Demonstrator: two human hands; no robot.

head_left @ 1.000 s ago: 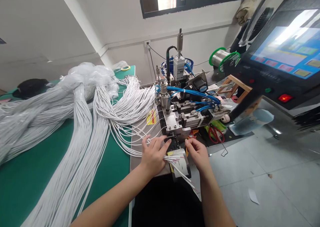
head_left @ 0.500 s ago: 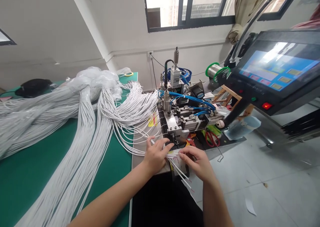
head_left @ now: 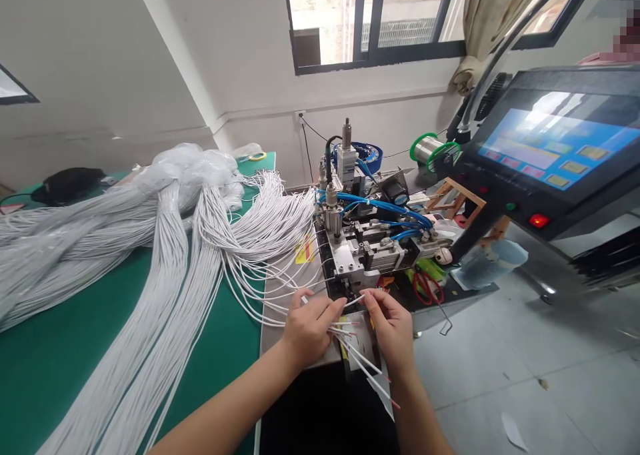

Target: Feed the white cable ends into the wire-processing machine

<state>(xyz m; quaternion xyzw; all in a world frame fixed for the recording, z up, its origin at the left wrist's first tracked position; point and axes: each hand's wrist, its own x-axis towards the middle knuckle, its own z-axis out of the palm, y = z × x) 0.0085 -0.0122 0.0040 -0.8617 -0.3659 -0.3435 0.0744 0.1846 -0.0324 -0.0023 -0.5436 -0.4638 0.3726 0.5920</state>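
- The left hand (head_left: 309,327) is closing around a fan of white wires (head_left: 350,331) at the front edge of the grey plate (head_left: 280,288).
- The right hand (head_left: 393,325) is pinching a single white wire (head_left: 356,301) between thumb and forefinger, just in front of the small machine (head_left: 367,241).
- Long wire bundles (head_left: 165,255) are lying across the green mat (head_left: 60,348).
- A touchscreen (head_left: 555,145) is glowing at the right.
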